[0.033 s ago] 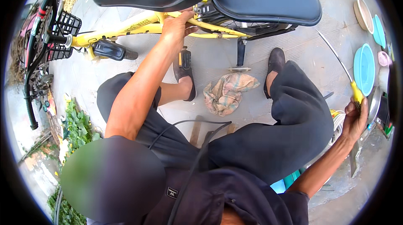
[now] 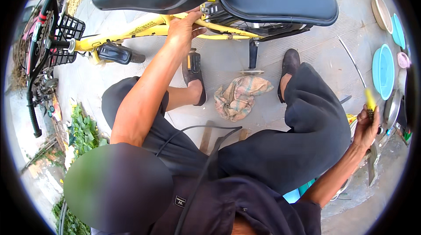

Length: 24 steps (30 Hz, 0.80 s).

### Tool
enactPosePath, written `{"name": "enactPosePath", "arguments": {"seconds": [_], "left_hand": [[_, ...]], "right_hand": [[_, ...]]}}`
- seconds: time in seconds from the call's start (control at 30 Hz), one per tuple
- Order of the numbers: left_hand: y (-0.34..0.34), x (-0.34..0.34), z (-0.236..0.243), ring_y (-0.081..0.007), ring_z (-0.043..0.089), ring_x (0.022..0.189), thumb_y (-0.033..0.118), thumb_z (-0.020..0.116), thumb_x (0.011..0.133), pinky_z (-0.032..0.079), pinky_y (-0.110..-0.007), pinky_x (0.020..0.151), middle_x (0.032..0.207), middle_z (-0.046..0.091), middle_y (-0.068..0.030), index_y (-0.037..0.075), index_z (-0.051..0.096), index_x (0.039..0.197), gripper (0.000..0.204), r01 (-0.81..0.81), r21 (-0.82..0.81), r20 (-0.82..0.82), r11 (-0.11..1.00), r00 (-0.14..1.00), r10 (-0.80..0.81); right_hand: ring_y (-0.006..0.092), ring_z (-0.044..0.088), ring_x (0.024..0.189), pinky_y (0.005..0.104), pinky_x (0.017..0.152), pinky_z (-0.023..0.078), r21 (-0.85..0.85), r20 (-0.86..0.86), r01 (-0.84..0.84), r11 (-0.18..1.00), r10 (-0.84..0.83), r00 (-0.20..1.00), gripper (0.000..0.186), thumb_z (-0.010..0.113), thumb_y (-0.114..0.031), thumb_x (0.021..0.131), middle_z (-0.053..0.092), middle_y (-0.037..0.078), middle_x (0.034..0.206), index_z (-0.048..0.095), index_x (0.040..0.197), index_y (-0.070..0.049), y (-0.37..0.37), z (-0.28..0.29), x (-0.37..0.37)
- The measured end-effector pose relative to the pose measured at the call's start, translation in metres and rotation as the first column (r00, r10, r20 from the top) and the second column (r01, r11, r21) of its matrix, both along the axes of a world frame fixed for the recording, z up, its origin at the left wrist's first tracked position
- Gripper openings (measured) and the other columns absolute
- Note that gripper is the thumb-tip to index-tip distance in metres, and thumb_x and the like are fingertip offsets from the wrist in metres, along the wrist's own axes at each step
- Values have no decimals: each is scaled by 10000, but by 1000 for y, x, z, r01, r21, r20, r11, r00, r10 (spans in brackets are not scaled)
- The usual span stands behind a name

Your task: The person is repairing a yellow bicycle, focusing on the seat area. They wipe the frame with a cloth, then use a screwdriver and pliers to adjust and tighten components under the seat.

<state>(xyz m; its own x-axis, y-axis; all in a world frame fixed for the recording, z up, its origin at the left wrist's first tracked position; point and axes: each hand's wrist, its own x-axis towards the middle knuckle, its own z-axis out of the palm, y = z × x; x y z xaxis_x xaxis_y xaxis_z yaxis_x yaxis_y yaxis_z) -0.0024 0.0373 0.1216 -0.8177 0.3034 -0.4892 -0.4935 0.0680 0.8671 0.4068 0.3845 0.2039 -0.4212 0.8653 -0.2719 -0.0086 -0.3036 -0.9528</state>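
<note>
Upright fisheye view, worn on the head, facing down, bicycle at close range

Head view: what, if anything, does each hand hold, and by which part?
The right hand holds a long tool by its yellow handle. The left hand touches the yellow bike frame; its grip is unclear.

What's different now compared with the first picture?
The right hand has moved slightly left and lower in the view, carrying the yellow-handled tool farther from the larger blue basin. Nothing was grasped or released. The left hand stays on the yellow frame; the crumpled cloth lies as before.
</note>
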Motion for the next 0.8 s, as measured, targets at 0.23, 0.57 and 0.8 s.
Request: {"name": "enactPosePath", "arguments": {"seconds": [0.23, 0.57, 0.8], "left_hand": [[2, 6, 13, -162, 587, 804, 143, 562, 873, 494, -317, 716, 916, 627, -60, 11, 569, 1151, 308, -20, -33, -17, 999, 1000, 19], [2, 7, 16, -159, 612, 839, 165, 573, 877, 502, -291, 694, 948, 645, -86, -2, 547, 1155, 325, 20, -36, -29, 999, 999, -21], [11, 6, 14, -133, 617, 743, 179, 641, 849, 523, -266, 617, 863, 648, -45, 2, 601, 1083, 296, -63, -83, -27, 995, 998, 61]], "right_hand": [[107, 488, 608, 220, 559, 399, -450, 235, 441, 776, -374, 897, 315, 601, -278, 891, 615, 89, 835, 580, 1036, 1, -65, -140, 64], [112, 497, 609, 226, 557, 408, -516, 352, 501, 694, -362, 863, 310, 605, -269, 883, 617, 91, 830, 583, 1028, 4, -103, -181, 84], [116, 503, 609, 231, 555, 414, -512, 376, 511, 691, -354, 856, 306, 609, -262, 877, 618, 93, 826, 586, 1023, 6, -106, -190, 85]]}}
